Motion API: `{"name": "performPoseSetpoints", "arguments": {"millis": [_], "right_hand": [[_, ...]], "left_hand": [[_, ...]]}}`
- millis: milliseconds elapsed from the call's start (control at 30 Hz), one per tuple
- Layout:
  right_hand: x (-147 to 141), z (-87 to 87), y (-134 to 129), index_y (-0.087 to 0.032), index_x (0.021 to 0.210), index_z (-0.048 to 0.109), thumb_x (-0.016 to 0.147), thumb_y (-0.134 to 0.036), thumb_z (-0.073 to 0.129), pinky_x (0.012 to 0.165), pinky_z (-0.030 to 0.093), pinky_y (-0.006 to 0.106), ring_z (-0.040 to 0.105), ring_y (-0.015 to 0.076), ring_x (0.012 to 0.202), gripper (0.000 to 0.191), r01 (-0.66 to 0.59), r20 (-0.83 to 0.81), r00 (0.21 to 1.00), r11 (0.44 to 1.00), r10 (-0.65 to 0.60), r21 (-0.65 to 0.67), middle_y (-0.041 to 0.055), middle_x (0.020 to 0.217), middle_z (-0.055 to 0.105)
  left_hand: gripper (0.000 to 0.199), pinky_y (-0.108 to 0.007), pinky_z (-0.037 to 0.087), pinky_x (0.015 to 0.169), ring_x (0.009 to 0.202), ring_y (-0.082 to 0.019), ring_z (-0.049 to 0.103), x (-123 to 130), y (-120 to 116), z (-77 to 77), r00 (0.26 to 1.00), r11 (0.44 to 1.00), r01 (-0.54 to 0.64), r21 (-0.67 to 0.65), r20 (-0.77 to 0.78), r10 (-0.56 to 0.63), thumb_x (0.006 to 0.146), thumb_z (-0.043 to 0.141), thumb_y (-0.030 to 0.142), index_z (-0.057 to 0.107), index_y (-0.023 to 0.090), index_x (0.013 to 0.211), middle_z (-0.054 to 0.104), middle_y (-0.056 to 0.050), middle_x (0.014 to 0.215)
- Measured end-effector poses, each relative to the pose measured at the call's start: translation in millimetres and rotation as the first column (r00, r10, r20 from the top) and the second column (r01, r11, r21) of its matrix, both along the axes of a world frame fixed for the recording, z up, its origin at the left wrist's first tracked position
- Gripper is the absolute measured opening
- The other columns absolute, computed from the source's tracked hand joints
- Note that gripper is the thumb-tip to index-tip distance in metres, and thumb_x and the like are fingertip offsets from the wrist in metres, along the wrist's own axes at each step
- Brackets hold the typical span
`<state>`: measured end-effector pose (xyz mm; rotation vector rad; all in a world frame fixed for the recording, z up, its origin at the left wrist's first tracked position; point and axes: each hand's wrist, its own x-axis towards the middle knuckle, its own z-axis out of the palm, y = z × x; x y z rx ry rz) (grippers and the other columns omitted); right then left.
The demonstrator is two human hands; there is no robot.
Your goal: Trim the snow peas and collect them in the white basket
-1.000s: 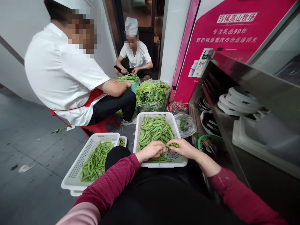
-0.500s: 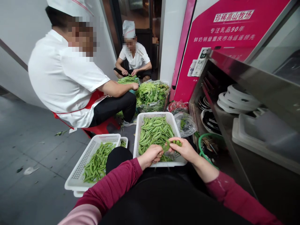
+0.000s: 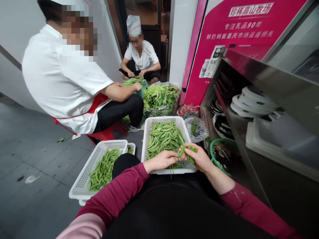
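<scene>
Over the near end of a white perforated basket [image 3: 144, 142], both my hands work close together. My right hand [image 3: 202, 160] is closed round several green pea pods [image 3: 191, 153]. One pea pod [image 3: 182, 151] stands up between the hands, held at the right fingertips. My left hand [image 3: 161, 160] has its thumb and fingers pinched at this pod's lower end. A thin strand [image 3: 170, 173] hangs below the left fingers, across the basket's rim. Inside the basket is a heap of similar pea pods [image 3: 164, 137].
Left of my knee, another white basket [image 3: 79, 181] holds pea pods. A co-worker [image 3: 67, 76] sits on a red stool; another person [image 3: 142, 58] squats behind leafy greens [image 3: 161, 96]. To the right are a green-rimmed bin [image 3: 211, 151] and a metal shelf [image 3: 239, 132] with white containers.
My left hand has gone from a closed fist to a fingertip pinch, its fingers reaching right to the pod. The single pod now stands more upright. The view has shifted slightly.
</scene>
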<state>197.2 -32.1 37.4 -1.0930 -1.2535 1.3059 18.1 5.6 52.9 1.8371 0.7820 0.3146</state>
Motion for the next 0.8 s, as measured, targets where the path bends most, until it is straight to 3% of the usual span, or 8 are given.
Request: {"name": "performPoseSetpoints", "arguments": {"millis": [133, 233, 333, 400, 500, 567, 667, 800], "right_hand": [[8.1, 5.6, 0.3, -0.017, 0.103, 0.057, 0.081, -0.030, 0.046, 0.069, 0.046, 0.032, 0.057, 0.0178, 0.074, 0.027, 0.111, 0.444, 0.863, 0.948, -0.241, 0.298, 0.0056, 0.077, 0.062], [11.4, 19.2, 4.3, -0.018, 0.103, 0.058, 0.082, -0.020, 0.043, 0.082, 0.041, 0.034, 0.050, 0.0205, 0.095, 0.026, -0.269, 0.762, 0.592, 0.827, -0.262, 0.494, 0.0095, 0.094, 0.060], [5.1, 28.1, 10.9, -0.017, 0.082, 0.062, 0.081, -0.019, 0.044, 0.073, 0.041, 0.031, 0.051, 0.0194, 0.083, 0.018, -0.584, 0.905, 0.420, 0.741, -0.074, 0.331, 0.0086, 0.077, 0.061], [-3.8, 26.4, 14.3, -0.017, 0.072, 0.061, 0.078, -0.024, 0.050, 0.068, 0.041, 0.029, 0.052, 0.0178, 0.074, 0.014, -0.503, 0.870, 0.494, 0.815, -0.001, 0.287, 0.0059, 0.068, 0.060], [-15.7, 13.7, 17.9, -0.017, 0.073, 0.059, 0.075, -0.034, 0.054, 0.056, 0.042, 0.025, 0.051, 0.0127, 0.057, 0.018, -0.130, 0.584, 0.811, 0.983, 0.031, 0.128, 0.0019, 0.065, 0.060], [-15.4, 2.3, 23.0, -0.017, 0.074, 0.056, 0.072, -0.040, 0.056, 0.050, 0.041, 0.023, 0.049, 0.0099, 0.049, 0.023, 0.119, 0.258, 0.960, 0.992, -0.106, -0.034, 0.0006, 0.064, 0.060], [0.3, -14.9, 38.0, -0.017, 0.070, 0.051, 0.069, -0.043, 0.057, 0.050, 0.045, 0.024, 0.053, 0.0103, 0.049, 0.026, 0.371, 0.025, 0.928, 0.910, -0.373, -0.183, -0.0005, 0.060, 0.057], [13.8, -41.0, 55.5, -0.018, 0.069, 0.054, 0.069, -0.029, 0.057, 0.054, 0.047, 0.025, 0.059, 0.0134, 0.056, 0.012, 0.190, 0.676, 0.736, 0.965, -0.019, -0.179, 0.0011, 0.063, 0.060]], "left_hand": [[0.028, -0.018, 0.028, 0.048, 0.047, -0.007, 0.036, -0.7, 1.6, 3.5, 0.993, 0.993, 0.050, 0.103, -0.109, -0.038, 0.078, 0.041, 0.029, 0.060, 0.013, 0.064, 0.049, 0.002, 0.053], [0.026, -0.019, 0.025, 0.047, 0.044, -0.007, 0.031, -3.7, 4.9, 10.1, 0.978, 0.964, 0.087, 0.250, -0.205, -0.035, 0.074, 0.047, 0.029, 0.055, 0.015, 0.054, 0.041, 0.003, 0.045], [0.025, -0.020, 0.025, 0.049, 0.046, -0.008, 0.031, -4.0, 6.9, 17.8, 0.980, 0.926, 0.089, 0.367, -0.198, -0.015, 0.074, 0.048, 0.027, 0.053, 0.016, 0.052, 0.042, 0.003, 0.047], [0.026, -0.020, 0.026, 0.051, 0.048, -0.008, 0.033, -2.2, 6.3, 19.4, 0.992, 0.910, 0.013, 0.415, -0.123, 0.042, 0.077, 0.043, 0.026, 0.053, 0.016, 0.055, 0.043, 0.003, 0.050], [0.029, -0.019, 0.027, 0.052, 0.050, -0.008, 0.036, 0.7, 3.4, 12.6, 0.979, 0.889, -0.191, 0.415, 0.019, 0.201, 0.079, 0.037, 0.026, 0.051, 0.015, 0.056, 0.042, 0.003, 0.051], [0.028, -0.019, 0.028, 0.051, 0.050, -0.007, 0.035, -0.7, 2.0, 2.7, 0.950, 0.880, -0.307, 0.361, 0.068, 0.304, 0.078, 0.037, 0.025, 0.048, 0.014, 0.054, 0.039, 0.003, 0.050], [0.022, -0.018, 0.029, 0.053, 0.052, -0.008, 0.037, -12.2, 4.2, -14.0, 0.911, 0.882, -0.411, 0.230, 0.077, 0.404, 0.071, 0.039, 0.020, 0.045, 0.014, 0.051, 0.039, 0.004, 0.051], [0.024, -0.019, 0.025, 0.048, 0.048, -0.007, 0.031, -33.7, 12.8, -29.1, 0.834, 0.832, -0.550, 0.066, -0.005, 0.552, 0.070, 0.040, 0.024, 0.036, 0.016, 0.047, 0.031, 0.005, 0.046]]}}
